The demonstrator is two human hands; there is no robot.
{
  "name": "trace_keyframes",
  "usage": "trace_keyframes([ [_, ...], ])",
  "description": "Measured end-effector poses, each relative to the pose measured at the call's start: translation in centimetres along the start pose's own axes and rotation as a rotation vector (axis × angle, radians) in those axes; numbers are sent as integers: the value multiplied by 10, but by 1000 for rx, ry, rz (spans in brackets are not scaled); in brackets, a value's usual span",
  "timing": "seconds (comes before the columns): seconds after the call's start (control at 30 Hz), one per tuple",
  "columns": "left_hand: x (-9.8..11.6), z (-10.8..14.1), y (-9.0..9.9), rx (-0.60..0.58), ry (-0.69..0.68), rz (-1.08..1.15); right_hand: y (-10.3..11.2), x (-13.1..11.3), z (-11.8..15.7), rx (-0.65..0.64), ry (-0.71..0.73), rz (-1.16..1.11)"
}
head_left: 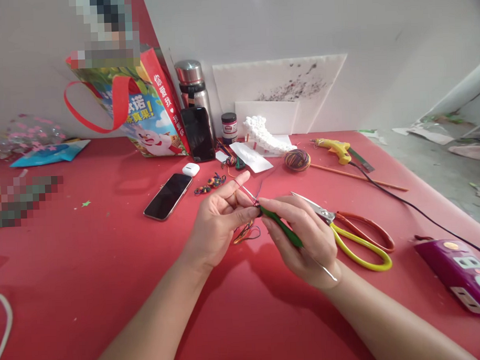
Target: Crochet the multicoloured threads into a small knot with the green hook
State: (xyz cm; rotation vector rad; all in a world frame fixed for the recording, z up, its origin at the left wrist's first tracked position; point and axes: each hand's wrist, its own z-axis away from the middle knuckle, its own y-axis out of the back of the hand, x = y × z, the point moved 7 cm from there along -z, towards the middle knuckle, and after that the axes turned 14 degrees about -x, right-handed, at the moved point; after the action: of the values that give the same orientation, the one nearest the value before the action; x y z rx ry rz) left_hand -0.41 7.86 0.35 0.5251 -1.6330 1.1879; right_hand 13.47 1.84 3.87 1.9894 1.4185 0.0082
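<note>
My right hand (311,238) grips a crochet hook (285,230) by its green handle. The hook's thin metal back end sticks out below my palm. My left hand (215,217) pinches a small dark bit of crochet work between thumb and finger, at the hook's front tip. Yarn runs over the raised left index finger down to that tip, which my fingers partly hide. Below the hands hangs a loose bundle of multicoloured yarn (247,233). A multicoloured ball of yarn (297,160) lies farther back, and a crocheted multicoloured strip (211,184) rests left of my fingers.
On the red table (121,289), scissors (362,244) lie right of my right hand. Behind are a yellow glue gun (333,149) with its cord, a wooden stick (361,177) and white crochet work (266,137). A phone (168,196), earbud case (191,169), flask (189,74) and gift bag (155,114) stand left.
</note>
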Motion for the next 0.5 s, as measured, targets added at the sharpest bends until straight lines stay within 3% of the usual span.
trace_keyframes([
  [0.27,1,1,6,8,-41,-21,0,11,2,-40,-29,-164],
  [0.5,-1,0,7,4,-65,-17,-2,13,6,-45,-20,-159],
])
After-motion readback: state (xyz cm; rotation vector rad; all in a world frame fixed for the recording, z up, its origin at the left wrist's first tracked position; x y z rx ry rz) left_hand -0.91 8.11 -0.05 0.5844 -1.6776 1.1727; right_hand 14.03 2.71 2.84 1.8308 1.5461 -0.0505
